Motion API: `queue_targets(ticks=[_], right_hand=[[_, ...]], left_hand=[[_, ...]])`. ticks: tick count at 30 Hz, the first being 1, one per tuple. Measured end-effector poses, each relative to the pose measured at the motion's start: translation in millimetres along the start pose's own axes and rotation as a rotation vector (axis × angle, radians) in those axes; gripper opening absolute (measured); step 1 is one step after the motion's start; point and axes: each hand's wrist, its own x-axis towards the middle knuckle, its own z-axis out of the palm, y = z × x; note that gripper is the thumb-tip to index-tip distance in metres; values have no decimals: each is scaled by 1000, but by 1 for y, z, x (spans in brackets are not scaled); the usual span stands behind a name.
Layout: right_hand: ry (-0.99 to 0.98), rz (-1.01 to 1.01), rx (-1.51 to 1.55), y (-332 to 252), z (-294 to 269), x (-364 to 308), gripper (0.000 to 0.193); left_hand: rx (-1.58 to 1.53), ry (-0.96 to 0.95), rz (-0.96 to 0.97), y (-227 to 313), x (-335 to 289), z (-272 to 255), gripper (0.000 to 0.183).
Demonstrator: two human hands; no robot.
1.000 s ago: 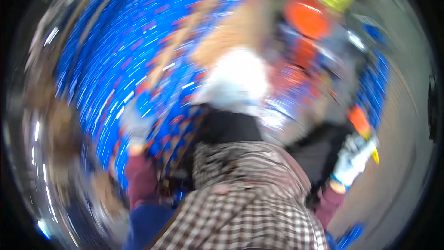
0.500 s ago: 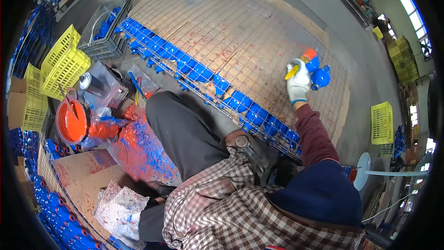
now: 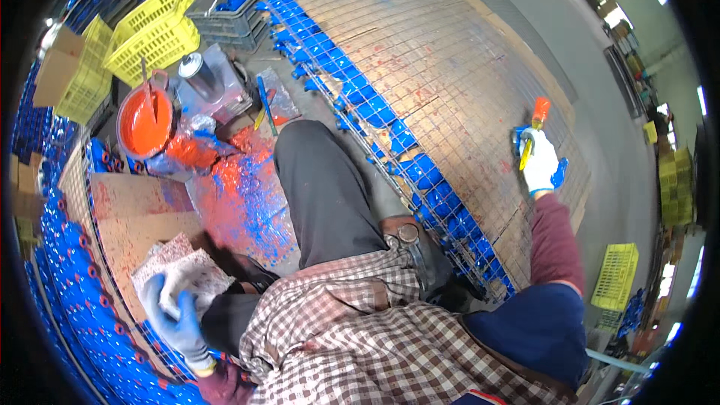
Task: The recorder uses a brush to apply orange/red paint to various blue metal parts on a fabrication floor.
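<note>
My right hand (image 3: 541, 163), in a white glove with blue stains, is closed on a paintbrush (image 3: 539, 114). The brush has a yellow handle and wet orange-red bristles that point away from me. Shiny blue-painted parts (image 3: 559, 173) show on both sides of this hand, over the wire mesh rack (image 3: 450, 105); whether the fingers touch them is hidden. Low on the left, my left hand (image 3: 177, 324) wears a grey-blue glove. Its thumb and fingers are spread in a curve beside a red-speckled white rag (image 3: 196, 274) lying over my leg, with no grip visible.
A tub of orange-red paint (image 3: 148, 124) with a stick in it stands left, near a spray can (image 3: 196, 71) and yellow crates (image 3: 154, 30). Blue parts (image 3: 360, 94) line the rack's near edge. More blue parts (image 3: 82, 307) fill a rack at far left.
My left hand has come into view beside the rag. My right hand, with the paintbrush, now covers much of the blue parts. The whole view has turned and shifted.
</note>
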Motion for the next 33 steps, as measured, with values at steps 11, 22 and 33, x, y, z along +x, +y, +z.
queue_targets(ticks=[11, 22, 33], right_hand=[[86, 482, 2101, -332, -80, 9, 27], [-405, -406, 2231, -492, -78, -45, 42], [-526, 92, 1752, -633, 25, 95, 39]], left_hand=[[-1601, -1113, -327, 128, 30, 177, 79], [-1497, -192, -81, -44, 58, 101, 75], [-2144, 184, -205, -93, 73, 40, 69]])
